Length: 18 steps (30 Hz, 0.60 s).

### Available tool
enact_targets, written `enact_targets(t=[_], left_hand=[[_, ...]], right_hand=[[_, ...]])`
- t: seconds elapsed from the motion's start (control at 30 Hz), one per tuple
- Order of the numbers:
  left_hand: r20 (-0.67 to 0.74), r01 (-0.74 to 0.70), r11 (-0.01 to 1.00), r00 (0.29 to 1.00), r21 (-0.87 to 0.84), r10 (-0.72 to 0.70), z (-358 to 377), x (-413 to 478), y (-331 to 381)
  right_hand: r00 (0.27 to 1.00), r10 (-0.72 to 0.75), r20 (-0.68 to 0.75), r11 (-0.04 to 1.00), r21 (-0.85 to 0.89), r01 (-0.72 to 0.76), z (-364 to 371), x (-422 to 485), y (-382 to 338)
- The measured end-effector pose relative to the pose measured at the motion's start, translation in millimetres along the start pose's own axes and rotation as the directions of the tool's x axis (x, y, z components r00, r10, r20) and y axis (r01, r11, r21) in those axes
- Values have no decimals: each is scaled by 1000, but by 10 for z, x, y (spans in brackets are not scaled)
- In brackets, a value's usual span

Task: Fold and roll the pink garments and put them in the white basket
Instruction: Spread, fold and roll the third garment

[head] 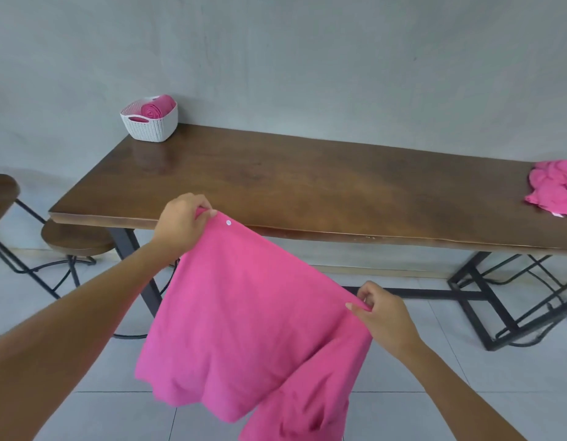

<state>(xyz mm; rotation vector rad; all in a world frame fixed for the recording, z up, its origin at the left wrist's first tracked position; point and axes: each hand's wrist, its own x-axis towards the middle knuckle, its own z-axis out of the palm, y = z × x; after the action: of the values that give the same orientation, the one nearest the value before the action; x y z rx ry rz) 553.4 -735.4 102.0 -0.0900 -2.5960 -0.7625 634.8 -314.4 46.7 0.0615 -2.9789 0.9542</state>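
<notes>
Now you hold pink garment (244,313) up in air. Your left hand (180,222) pinches one top corner. Your right hand (384,316) pinches other corner, lower and nearer you. Cloth hangs below both pinches, so it opens out, ready for fold. Table (307,186) sits just past left pinch. White basket (151,122) stands far beyond it, pink roll (155,109) inside. More pink clothes (556,186) lie far past right pinch.
</notes>
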Motion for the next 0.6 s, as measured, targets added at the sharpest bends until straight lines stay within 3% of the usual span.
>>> enact_targets(t=[0.23, 0.37, 0.6], left_hand=[[-33, 27, 998, 999, 57, -25, -189, 230, -148], [-39, 74, 994, 997, 80, -71, -193, 324, -202], [-100, 294, 951, 953, 94, -284, -34, 469, -260]], right_hand=[[999, 50, 13, 993, 110, -51, 8, 58, 109], [998, 55, 12, 995, 80, -56, -84, 126, 297], [993, 111, -40, 993, 43, -110, -430, 357, 775]])
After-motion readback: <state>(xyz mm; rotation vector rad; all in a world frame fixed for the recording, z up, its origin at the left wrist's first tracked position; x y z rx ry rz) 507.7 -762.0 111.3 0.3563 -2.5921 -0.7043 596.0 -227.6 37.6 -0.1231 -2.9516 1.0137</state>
